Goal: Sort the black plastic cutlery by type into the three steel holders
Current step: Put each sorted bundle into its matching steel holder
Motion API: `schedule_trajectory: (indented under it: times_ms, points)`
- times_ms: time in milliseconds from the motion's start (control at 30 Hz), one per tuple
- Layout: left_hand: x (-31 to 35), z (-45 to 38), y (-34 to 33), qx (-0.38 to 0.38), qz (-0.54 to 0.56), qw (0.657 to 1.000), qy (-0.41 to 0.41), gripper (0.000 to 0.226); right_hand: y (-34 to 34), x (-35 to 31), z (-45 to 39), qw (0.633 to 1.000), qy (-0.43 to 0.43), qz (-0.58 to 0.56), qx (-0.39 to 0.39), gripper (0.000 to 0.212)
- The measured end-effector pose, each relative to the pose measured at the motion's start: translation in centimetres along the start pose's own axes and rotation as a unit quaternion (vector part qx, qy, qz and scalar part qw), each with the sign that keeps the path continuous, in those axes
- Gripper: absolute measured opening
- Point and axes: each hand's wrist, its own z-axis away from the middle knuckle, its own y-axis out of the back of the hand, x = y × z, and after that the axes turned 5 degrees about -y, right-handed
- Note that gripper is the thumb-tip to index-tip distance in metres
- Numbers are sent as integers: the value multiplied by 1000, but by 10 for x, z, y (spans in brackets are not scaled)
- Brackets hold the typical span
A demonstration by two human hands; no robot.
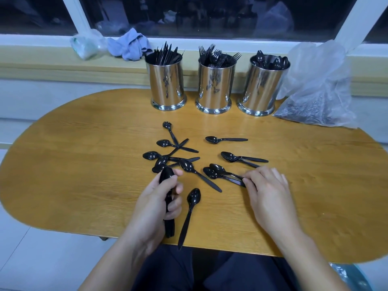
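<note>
Three steel holders stand at the table's far edge: the left holder [168, 85] has knives, the middle holder [214, 87] forks, the right holder [260, 89] spoons. Several black spoons [174, 156] lie scattered mid-table. My left hand [155, 202] grips a stacked bundle of spoons [167, 177], bowls up. My right hand [266, 190] pinches the handles of two nested spoons [216, 171] lying on the table. A single spoon [192, 203] lies between my hands. Two more nested spoons [233, 157] lie just beyond my right hand.
A clear plastic bag [315, 91] holding dark cutlery sits at the far right of the wooden table [84, 164]. A blue cloth [130, 46] and a crumpled plastic bag [88, 45] rest on the window ledge behind the holders.
</note>
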Motion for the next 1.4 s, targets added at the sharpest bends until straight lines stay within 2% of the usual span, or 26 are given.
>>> schedule_trajectory:
  times_ms: [100, 167, 233, 300, 400, 533, 633, 767, 833, 900, 1033, 1200, 1300, 1400]
  points:
    - [0, 6, -4, 5, 11, 1000, -5, 29, 9, -8, 1, 999, -12, -40, 28, 7]
    - [1, 9, -10, 8, 12, 1000, -21, 35, 20, -28, 4, 993, -17, -114, 37, 8]
    - [1, 11, -22, 12, 3, 999, -45, 42, 32, -61, 9, 977, -10, -212, -3, 8]
    - [2, 14, -33, 16, -4, 998, -66, 43, 37, -92, 18, 965, 29, -250, -69, 7]
    - [2, 15, -40, 53, -8, 995, -79, 25, 35, -106, 28, 962, 66, -227, -134, 11]
    - [3, 10, -31, 95, 55, 991, -79, 15, 27, -80, 19, 984, 23, -164, -66, 32]
    - [8, 10, -16, 86, 102, 989, -62, 24, 15, -48, 6, 997, -36, -44, -56, 39]
    - [13, 14, -4, 68, 39, 995, -69, 56, 3, -30, 6, 996, -65, -4, -61, 29]
    - [13, 15, -2, 60, 34, 995, -69, 56, 1, -32, 10, 997, -58, 0, -45, 21]
    - [13, 16, 0, 55, 42, 996, -60, 44, 2, -38, 12, 998, -52, 7, -34, 15]
    - [7, 16, -2, 62, 45, 995, -57, 33, 15, -62, 15, 992, -70, -100, -21, 8]
    - [5, 16, -14, 67, 2, 995, -78, 45, 31, -120, 24, 948, -58, -280, -141, 16]
    - [9, 13, -17, 79, 7, 994, -82, 29, 28, -134, 26, 925, -42, -325, -192, 17]
    - [11, 9, -13, 90, 5, 993, -75, 16, 24, -135, 29, 919, -35, -332, -211, 15]
